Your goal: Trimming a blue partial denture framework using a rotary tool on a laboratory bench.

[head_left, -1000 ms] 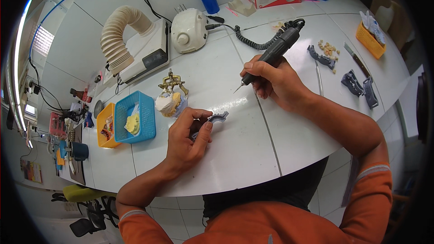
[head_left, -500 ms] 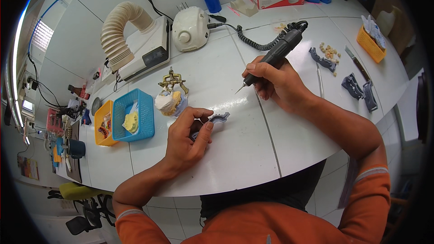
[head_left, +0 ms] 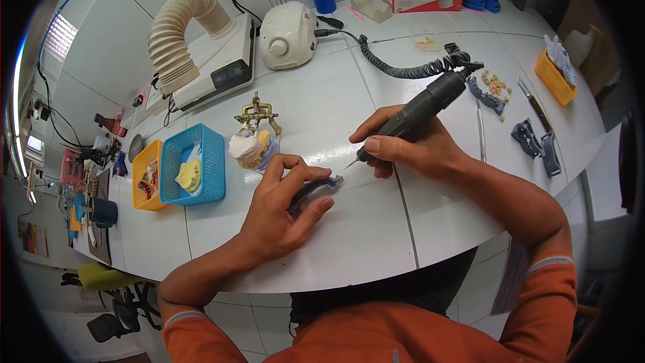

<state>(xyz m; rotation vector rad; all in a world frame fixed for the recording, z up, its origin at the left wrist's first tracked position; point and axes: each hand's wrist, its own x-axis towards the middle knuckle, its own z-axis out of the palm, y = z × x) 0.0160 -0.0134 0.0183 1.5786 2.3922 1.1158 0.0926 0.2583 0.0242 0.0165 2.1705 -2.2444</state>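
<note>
My left hand (head_left: 275, 212) holds a grey, curved, dental-arch-shaped piece (head_left: 308, 190) low over the white table. Its fingers lie along the far side of the piece, and the thumb is spread a little away on the near side. Part of the piece is hidden in the hand. My right hand (head_left: 416, 148) grips a black rotary handpiece (head_left: 430, 101) like a pen. The handpiece's thin metal bur points down and left, just short of the piece's right end and apart from it. A coiled black cord (head_left: 403, 69) links it to a white control unit (head_left: 287, 35).
Left of my hands stand a plaster model on a brass articulator (head_left: 256, 115), a blue basket (head_left: 218, 185) and a yellow basket (head_left: 142, 191). Behind is a dust extractor with a ribbed hose (head_left: 168, 23). At right lie more grey pieces (head_left: 526, 138), loose teeth (head_left: 496, 85) and a knife (head_left: 537, 107).
My left hand has turned the grey piece so more of its smooth side shows, and the thumb has moved off it. The handpiece has come slightly nearer, down and left.
</note>
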